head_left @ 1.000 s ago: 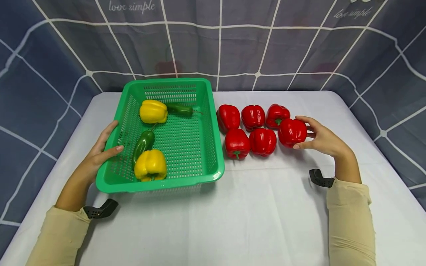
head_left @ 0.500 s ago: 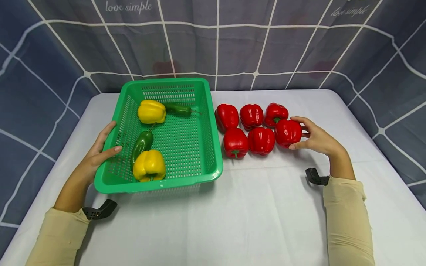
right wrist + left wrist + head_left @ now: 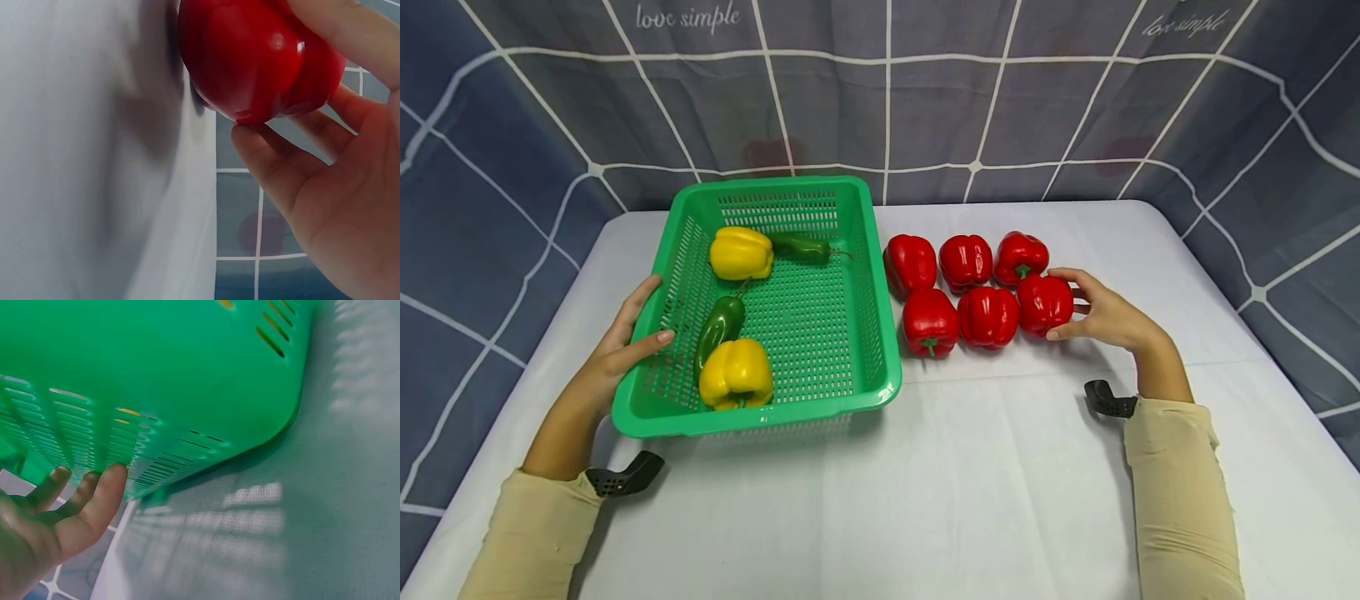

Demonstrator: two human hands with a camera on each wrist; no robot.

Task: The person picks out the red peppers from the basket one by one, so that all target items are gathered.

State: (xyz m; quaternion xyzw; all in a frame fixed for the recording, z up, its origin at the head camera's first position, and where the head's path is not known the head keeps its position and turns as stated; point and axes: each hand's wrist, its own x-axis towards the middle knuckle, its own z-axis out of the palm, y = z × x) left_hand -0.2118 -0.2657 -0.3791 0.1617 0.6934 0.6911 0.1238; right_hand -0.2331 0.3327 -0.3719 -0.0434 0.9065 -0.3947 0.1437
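Observation:
In the head view, my left hand [image 3: 617, 350] holds the left side of a green plastic basket [image 3: 757, 423], thumb over the rim. Its other fingers lie along the outer wall, as the left wrist view shows. Inside are two yellow bell peppers [image 3: 741, 253] and two green chili peppers [image 3: 720, 332]. My right hand [image 3: 1105, 317] grips a red bell pepper [image 3: 1045, 305] from its right side, with thumb in front and fingers behind. That pepper sits at the right end of the front row, against its neighbour [image 3: 988, 317]. The right wrist view shows the fingers touching the pepper [image 3: 250, 56].
Several other red bell peppers [image 3: 966, 263] stand close together in two rows beside the basket's right wall. A white cloth [image 3: 955, 500] covers the table. Dark checked curtains [image 3: 835, 100] surround the back and both sides.
My right hand has moved slightly left and down with the red bell pepper, bringing it against the front row. My left hand stays on the basket.

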